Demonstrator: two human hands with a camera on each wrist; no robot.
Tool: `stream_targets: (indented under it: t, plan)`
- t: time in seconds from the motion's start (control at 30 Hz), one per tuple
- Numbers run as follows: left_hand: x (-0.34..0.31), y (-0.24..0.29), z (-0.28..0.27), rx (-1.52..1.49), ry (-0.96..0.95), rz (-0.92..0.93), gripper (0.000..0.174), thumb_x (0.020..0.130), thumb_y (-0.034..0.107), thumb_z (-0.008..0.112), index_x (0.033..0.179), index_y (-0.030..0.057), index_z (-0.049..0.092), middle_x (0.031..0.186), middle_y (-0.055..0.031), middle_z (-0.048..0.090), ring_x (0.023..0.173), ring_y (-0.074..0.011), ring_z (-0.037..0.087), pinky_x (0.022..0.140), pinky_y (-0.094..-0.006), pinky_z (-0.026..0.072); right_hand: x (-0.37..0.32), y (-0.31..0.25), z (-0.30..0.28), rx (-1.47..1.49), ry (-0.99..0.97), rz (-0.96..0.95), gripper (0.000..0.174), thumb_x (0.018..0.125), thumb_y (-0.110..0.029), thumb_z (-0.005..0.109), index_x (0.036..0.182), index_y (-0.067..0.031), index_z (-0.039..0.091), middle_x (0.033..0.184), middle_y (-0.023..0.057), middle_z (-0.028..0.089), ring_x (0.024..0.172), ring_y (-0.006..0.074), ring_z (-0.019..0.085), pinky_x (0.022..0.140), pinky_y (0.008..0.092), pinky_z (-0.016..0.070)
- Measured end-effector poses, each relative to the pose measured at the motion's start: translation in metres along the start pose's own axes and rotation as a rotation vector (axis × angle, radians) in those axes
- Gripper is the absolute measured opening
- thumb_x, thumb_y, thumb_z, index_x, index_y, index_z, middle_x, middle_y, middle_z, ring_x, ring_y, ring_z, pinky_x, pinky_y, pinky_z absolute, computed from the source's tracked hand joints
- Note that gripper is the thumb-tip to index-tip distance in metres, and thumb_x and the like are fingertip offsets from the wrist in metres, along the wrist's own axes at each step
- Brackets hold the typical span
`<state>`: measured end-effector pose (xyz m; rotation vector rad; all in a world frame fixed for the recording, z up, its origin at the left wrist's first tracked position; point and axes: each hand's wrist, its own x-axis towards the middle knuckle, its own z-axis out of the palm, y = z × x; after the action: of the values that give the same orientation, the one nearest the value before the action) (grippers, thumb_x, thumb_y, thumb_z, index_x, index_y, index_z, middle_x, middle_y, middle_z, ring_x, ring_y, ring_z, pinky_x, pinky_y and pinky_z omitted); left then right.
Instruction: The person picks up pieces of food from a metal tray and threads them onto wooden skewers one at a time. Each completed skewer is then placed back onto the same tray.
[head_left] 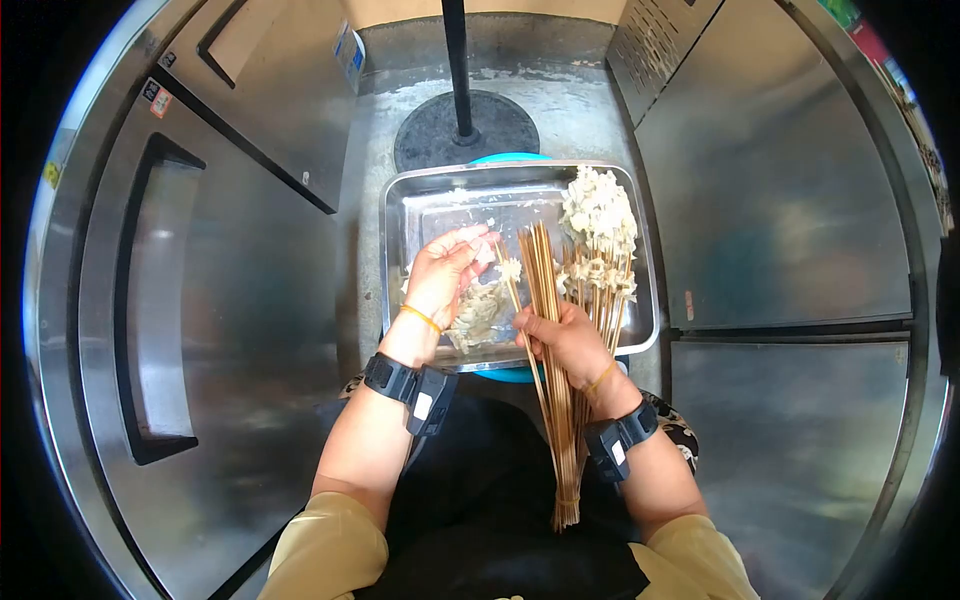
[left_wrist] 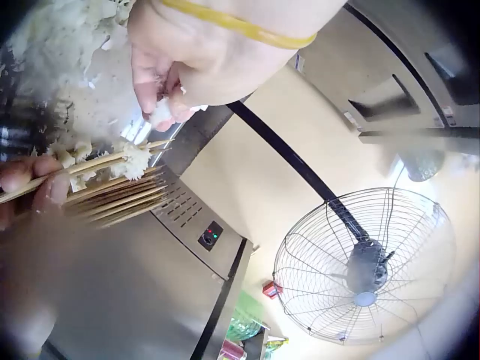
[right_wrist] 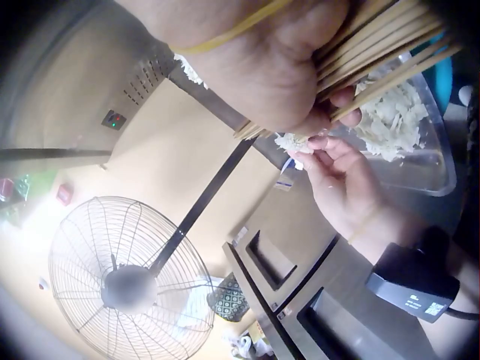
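The left hand point(head_left: 440, 280) pinches a small whitish piece point(head_left: 485, 253) between thumb and fingers, close to the skewer tips. In the right hand point(head_left: 572, 345) is a thick bundle of bamboo skewers point(head_left: 543, 285); one or two stand apart on its left, with a pale piece point(head_left: 509, 270) near the tip. The left wrist view shows the left fingers holding a white piece point(left_wrist: 161, 112) just above a threaded piece point(left_wrist: 131, 162). Loose pale pieces point(head_left: 478, 315) lie in the metal tray point(head_left: 440, 180), and loaded skewers point(head_left: 600, 272) rest at its right side.
A black pole on a round base point(head_left: 490, 120) stands behind the tray. Steel cabinets flank both sides, the left one point(head_left: 250, 300) and the right one point(head_left: 790, 200). Part of a blue basin point(head_left: 510, 157) shows under the tray. A wire fan point(left_wrist: 367, 262) appears in the wrist views.
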<state>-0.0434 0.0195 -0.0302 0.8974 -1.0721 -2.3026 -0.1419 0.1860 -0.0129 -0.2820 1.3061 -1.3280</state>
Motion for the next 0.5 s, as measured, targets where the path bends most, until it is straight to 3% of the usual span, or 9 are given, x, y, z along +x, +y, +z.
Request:
stream_targets:
  t: [0.4,0.5]
  plan:
    - [0.002,0.009,0.006,0.205,0.089,0.079,0.023,0.086,0.008,0.057,0.108,0.0034,0.059,0.099,-0.0085,0.065,0.089,-0.0106,0.06,0.071,-0.0202,0.0476,-0.002,-0.005,0.004,-0.029,-0.005,0.013,0.011,0.083,-0.015,0.064,0.085,-0.006,0.058,0.066,0.0018,0.06,0.053,0.0056,0.049,0.05,0.0182,0.0395]
    - [0.01,0.012,-0.011,0.366,0.075,0.21,0.021,0.084,0.004,0.057,0.105,0.0027,0.061,0.094,-0.0066,0.067,0.08,-0.0081,0.06,0.063,-0.0209,0.0463,0.0,0.0,0.001,-0.005,-0.015,-0.004,0.01,0.083,-0.014,0.064,0.085,-0.0061,0.058,0.067,0.0021,0.06,0.053,0.0056,0.05,0.05,0.0182,0.0396]
